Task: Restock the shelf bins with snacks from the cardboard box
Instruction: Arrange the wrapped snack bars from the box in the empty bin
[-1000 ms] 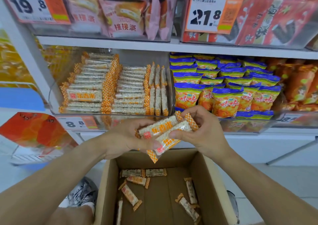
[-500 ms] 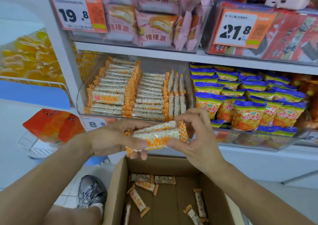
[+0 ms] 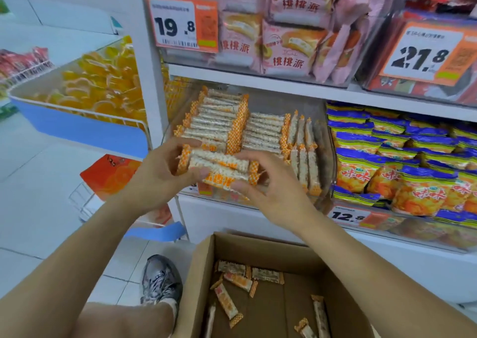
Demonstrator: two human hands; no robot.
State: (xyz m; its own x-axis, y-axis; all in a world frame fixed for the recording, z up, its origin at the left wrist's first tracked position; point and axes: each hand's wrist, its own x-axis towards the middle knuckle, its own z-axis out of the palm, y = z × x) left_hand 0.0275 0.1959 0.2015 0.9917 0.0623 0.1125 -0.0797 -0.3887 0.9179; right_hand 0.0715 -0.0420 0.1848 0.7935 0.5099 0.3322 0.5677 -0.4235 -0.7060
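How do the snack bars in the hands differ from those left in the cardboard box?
The held snack bars lie stacked and parallel, gripped by the left hand and right hand; the boxed bars lie scattered at mixed angles, untouched. Both have orange checkered ends.

A single wide-angle head-worn camera looks forward and down from close range, the person's two forearms reaching in from the bottom corners toward the middle of the frame. It faces a shop shelf (image 3: 258,84) whose clear bins fill the upper right, and tilts steeply enough to catch the open cardboard box (image 3: 196,281) on the floor at the bottom edge.
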